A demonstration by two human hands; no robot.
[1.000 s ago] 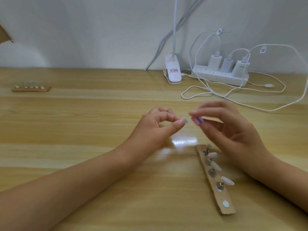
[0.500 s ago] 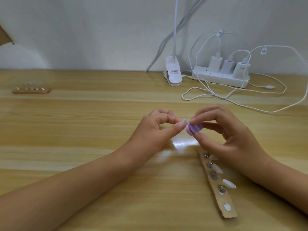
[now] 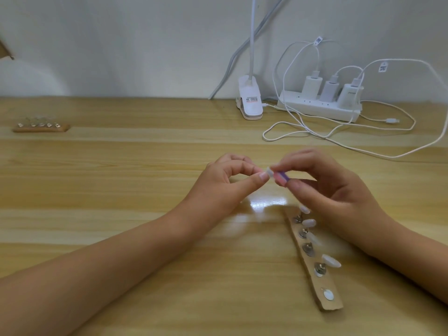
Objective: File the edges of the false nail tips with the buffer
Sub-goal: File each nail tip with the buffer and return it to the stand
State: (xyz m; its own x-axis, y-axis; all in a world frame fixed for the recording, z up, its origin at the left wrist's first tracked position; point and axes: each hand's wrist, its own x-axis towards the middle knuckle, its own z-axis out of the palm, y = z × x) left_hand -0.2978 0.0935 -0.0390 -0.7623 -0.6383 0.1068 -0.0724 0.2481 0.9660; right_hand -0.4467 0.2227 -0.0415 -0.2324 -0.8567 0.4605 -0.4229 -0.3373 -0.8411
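Observation:
My left hand (image 3: 223, 187) pinches a small white false nail tip (image 3: 269, 171) between thumb and forefinger above the wooden table. My right hand (image 3: 329, 190) holds a small pink and purple buffer block (image 3: 353, 178) pressed against that tip's edge. Below my right hand lies a cardboard strip (image 3: 312, 260) with metal studs, and several white nail tips (image 3: 331, 260) sit along it.
A second small wooden holder with nail tips (image 3: 41, 126) rests at the far left. A white clip lamp base (image 3: 249, 100), a power strip with three chargers (image 3: 322, 103) and loose white cables (image 3: 363, 141) lie along the back wall.
My right hand has shifted the buffer back and forth against the tip, now a little higher than half a second ago. My left hand has stayed almost still.

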